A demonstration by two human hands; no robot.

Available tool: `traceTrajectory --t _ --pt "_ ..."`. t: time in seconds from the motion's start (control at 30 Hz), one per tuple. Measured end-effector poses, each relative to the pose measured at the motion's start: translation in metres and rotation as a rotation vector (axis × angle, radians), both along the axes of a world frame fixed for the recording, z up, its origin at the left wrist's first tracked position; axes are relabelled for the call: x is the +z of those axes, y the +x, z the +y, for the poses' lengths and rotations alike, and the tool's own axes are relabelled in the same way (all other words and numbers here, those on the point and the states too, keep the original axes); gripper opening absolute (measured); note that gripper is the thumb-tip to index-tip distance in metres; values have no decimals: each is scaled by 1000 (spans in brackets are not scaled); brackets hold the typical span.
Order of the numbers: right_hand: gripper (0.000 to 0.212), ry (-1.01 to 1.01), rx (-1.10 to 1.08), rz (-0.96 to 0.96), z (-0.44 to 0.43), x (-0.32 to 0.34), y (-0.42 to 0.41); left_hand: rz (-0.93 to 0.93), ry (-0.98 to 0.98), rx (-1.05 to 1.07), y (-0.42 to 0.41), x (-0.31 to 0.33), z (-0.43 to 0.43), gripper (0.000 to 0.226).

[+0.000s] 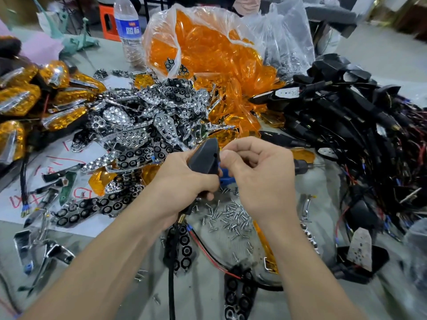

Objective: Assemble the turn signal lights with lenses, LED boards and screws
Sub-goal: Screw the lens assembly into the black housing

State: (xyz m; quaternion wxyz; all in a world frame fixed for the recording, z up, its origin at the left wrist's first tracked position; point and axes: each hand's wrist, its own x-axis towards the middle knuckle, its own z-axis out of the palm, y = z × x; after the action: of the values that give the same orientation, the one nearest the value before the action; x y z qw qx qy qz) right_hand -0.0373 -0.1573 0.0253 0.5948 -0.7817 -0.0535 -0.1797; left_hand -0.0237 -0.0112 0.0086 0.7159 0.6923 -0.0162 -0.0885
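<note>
My left hand (184, 181) grips a black turn signal housing (205, 155) upright above the table's middle, its back facing me and its wired stem (182, 218) hanging below. My right hand (258, 174) is curled beside the housing's right edge, fingertips pinched together at a hole there; what they pinch is too small to see. Loose silver screws (231, 218) lie scattered under both hands. An electric screwdriver (305, 166) lies behind my right hand, partly hidden.
Chrome reflector pieces (147, 116) are heaped at centre-left. A clear bag of orange lenses (208, 49) stands behind. Finished amber lights (25, 98) pile at the left, black wired housings (360, 116) at the right. A water bottle (128, 31) stands at the back.
</note>
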Motion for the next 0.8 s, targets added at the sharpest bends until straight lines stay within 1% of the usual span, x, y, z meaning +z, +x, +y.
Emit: traceTrajectory --t 0.13,0.17,0.23,0.33,0.43,0.57,0.67,0.77,0.8 --pt "22 -90 -2 32 2 0 -2 3 28 2 -1 1 -1 33" --pt "21 -75 3 30 2 0 -2 4 29 -1 -1 2 -1 30" --pt "20 32 23 28 1 1 -1 8 33 -12 -2 3 -1 25" --pt "21 182 71 91 1 3 0 21 33 -22 -3 3 -2 24" --pt "22 198 101 165 2 1 1 22 40 -38 -3 2 -2 22" --pt "22 181 93 205 2 2 2 19 61 -54 -4 1 0 21" --pt "20 249 115 329 -6 3 4 25 40 -110 -6 2 -1 20" --pt "21 380 234 514 -14 6 6 53 -42 -216 -9 5 -4 25" --pt "22 437 280 532 -16 7 6 79 -79 -243 -9 7 -4 27"
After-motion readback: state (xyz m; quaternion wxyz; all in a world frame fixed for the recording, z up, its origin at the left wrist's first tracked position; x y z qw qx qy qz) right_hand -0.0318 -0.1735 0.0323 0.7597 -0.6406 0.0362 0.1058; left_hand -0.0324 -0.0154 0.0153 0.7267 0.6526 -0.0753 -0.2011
